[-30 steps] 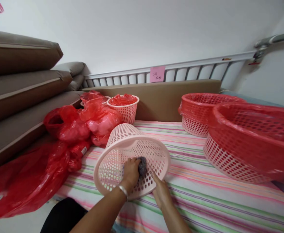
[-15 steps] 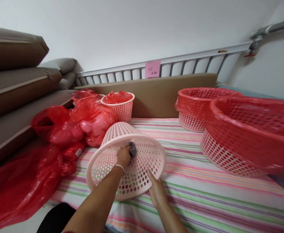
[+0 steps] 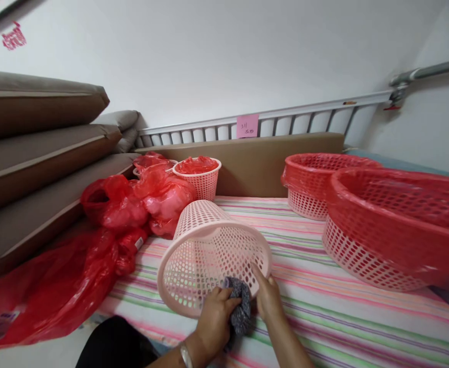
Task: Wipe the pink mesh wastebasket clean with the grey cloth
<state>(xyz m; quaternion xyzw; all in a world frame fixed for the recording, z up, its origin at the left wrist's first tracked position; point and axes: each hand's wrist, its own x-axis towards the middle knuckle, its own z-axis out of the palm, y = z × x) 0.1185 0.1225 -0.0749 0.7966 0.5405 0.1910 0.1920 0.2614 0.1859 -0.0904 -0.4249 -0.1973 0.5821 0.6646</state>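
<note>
The left hand (image 3: 214, 323) has come out of the basket's depth since 0.5 s ago and now sits at the near rim, low in the frame's centre, fingers clenched on a dark grey cloth (image 3: 240, 305) of rough, knitted-looking texture. The cloth is bunched against the lower lip of the pink basket (image 3: 209, 253). This basket is a round, tapering plastic tub pierced all over with small square holes; it lies on its side at the middle of the frame, mouth toward the camera, on a striped sheet (image 3: 324, 317) of pink, green and white bands. The right hand (image 3: 268, 299) grips the basket's rim at its lower right edge, thumb inside, fingers outside. A thin metal bangle (image 3: 186, 355) circles the left wrist.

At centre left, crumpled glossy red plastic bags (image 3: 132, 204) lie heaped beside the basket. Behind them stands 1 small lined basket (image 3: 197, 176). At the right, 2 wide lined baskets (image 3: 393, 225) rest close together. Brown cushions (image 3: 36, 148) stack in the upper left.
</note>
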